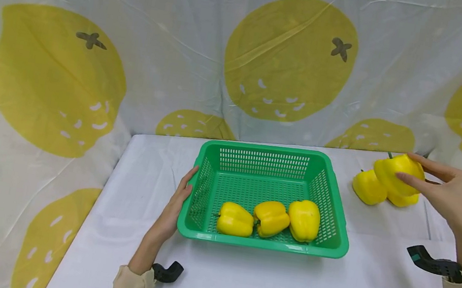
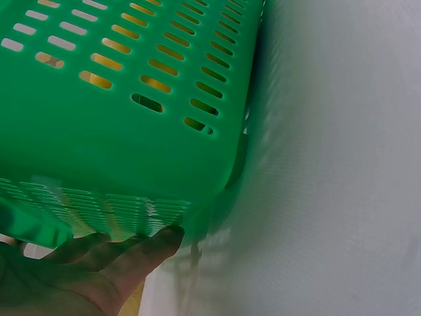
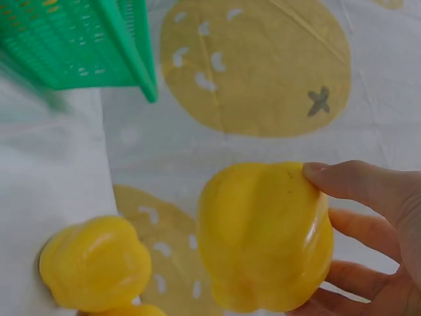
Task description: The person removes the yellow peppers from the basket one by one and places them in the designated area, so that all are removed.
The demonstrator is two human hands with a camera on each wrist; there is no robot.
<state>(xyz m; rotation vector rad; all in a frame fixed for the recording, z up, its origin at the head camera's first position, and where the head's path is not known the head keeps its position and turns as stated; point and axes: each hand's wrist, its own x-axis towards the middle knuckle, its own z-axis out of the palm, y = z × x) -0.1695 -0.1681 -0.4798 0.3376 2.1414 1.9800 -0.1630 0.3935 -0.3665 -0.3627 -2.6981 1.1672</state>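
My right hand (image 1: 452, 192) grips a yellow bell pepper (image 1: 399, 173) between thumb and fingers, raised over two more peppers on the table. One of those, a yellow bell pepper (image 1: 369, 187), lies to the left; the other (image 1: 403, 199) is mostly covered by the held one. In the right wrist view, the held pepper (image 3: 263, 237) fills the middle. My left hand (image 1: 172, 210) rests against the left side of a green plastic basket (image 1: 261, 243), fingers extended along its outer wall, as the left wrist view shows. Inside the basket, three yellow bell peppers (image 1: 235, 219) sit along the near side.
A white cloth (image 1: 254, 287) covers the table. Behind and at the sides hangs a pale curtain (image 1: 172, 55) printed with large yellow lemons. Black wrist cameras (image 1: 167, 271) are strapped to both forearms.
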